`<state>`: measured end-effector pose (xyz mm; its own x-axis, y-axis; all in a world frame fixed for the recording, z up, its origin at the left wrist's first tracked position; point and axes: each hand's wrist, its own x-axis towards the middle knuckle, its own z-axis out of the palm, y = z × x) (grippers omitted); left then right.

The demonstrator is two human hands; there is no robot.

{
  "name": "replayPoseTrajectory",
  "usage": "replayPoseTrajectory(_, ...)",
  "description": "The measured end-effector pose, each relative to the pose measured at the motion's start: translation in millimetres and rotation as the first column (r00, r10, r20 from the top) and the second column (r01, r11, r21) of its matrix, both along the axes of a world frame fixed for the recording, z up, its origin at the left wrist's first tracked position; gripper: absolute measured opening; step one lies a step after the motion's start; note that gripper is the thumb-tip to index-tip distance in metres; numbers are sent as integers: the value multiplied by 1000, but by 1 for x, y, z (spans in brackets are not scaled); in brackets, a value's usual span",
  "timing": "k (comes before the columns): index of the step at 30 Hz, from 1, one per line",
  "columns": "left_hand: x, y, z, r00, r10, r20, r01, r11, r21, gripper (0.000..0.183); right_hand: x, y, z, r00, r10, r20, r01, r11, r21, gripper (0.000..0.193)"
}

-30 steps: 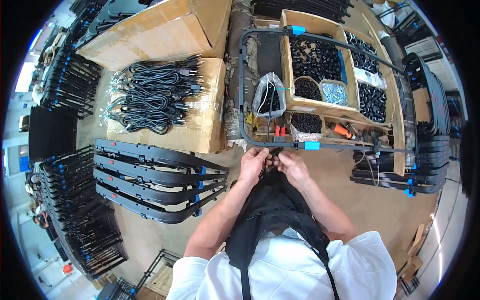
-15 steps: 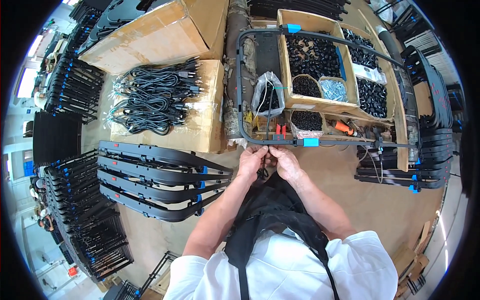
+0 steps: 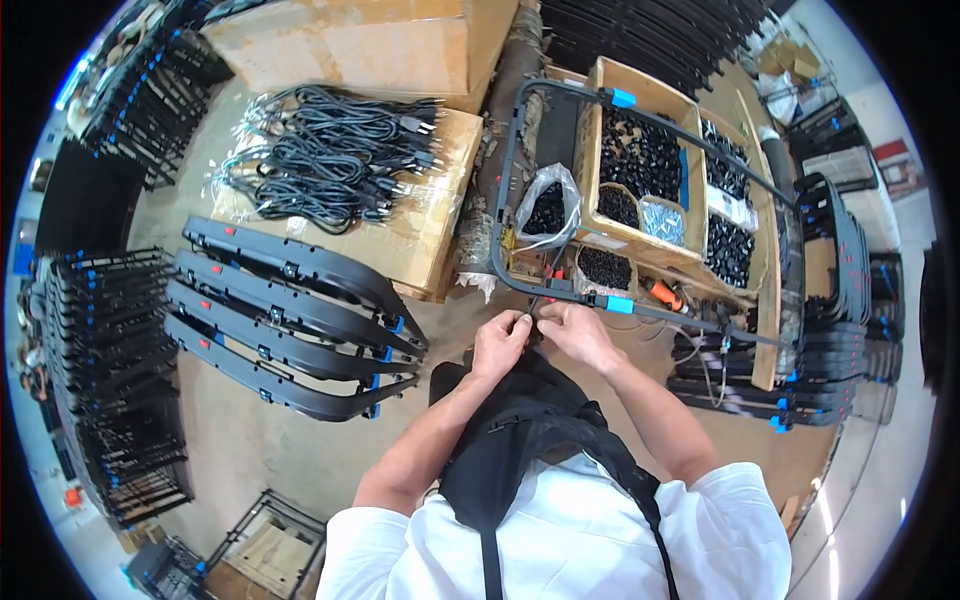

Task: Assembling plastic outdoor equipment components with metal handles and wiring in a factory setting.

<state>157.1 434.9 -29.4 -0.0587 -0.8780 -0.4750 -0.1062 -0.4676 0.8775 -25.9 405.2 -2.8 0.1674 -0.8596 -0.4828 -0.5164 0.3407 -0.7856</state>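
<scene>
My two hands meet at the near side of a black tubular frame (image 3: 570, 293) with rounded corners and blue clips. The fingers of my left hand (image 3: 500, 340) are pinched on a thin black cord (image 3: 531, 322), its lower part hidden by the hand. Close beside it, my right hand (image 3: 578, 333) is closed too, thumb and fingertips together near the frame's lower bar. What lies between those fingertips is too small to make out. Just beyond the bar, a red-handled tool (image 3: 558, 282) stands next to a clear plastic bag (image 3: 549, 207) of black parts.
A wooden tray (image 3: 640, 246) of black fittings and screws lies beneath the frame, with an orange tool (image 3: 664, 294) nearby. Left of it, bundled black power cords (image 3: 330, 160) rest on a cardboard box (image 3: 440, 215). Curved black frame parts (image 3: 290, 335) are stacked at my left.
The whole view has shifted and turned slightly. My fingertips have drawn a little apart. The long cord stretch that ran over the frame toward the bag no longer shows there.
</scene>
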Motion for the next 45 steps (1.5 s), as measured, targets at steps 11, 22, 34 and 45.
replayPoseTrajectory(11,12,11,-19,998,61,-28,-66,963,-261,28,51,-81,58,57,690,-721,-997,73,-10,20)
replayPoseTrajectory(22,25,5,-28,982,-143,-122,115,971,-211,27,30,-78,68,225,634,-740,-974,122,-192,9)
replayPoseTrajectory(34,27,6,-11,990,-88,-110,75,991,-114,28,27,-78,61,495,771,-400,-854,348,-387,18)
replayPoseTrajectory(45,28,5,0,994,-90,-64,88,995,-44,32,32,-81,55,377,787,-488,-909,212,-360,15)
